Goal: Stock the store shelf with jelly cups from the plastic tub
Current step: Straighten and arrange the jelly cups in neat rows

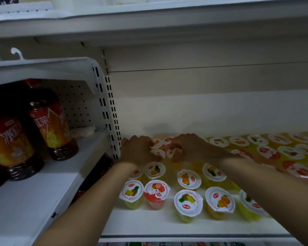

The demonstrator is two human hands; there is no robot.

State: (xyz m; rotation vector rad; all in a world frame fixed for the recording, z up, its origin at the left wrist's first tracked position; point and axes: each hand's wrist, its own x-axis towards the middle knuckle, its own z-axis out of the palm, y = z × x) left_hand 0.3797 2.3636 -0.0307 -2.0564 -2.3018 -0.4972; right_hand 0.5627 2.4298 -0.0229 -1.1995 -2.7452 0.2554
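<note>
2 hands (160, 150) at back-row jelly cups (188, 201), grip unclear; 5 cups in front row; 2 tea bottles (52, 121) left.

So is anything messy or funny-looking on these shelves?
A bit. A crumpled white wrapper lies at the back of the left shelf behind the tea bottles, and doesn't belong with the stock. The jelly cups stand upright, but their front rows are gappy and uneven. Nothing looks spilled.

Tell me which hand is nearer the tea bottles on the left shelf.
Left. The left hand sits just past the slotted upright from the tea bottles; the right hand is farther right, over the jelly cups.
</note>
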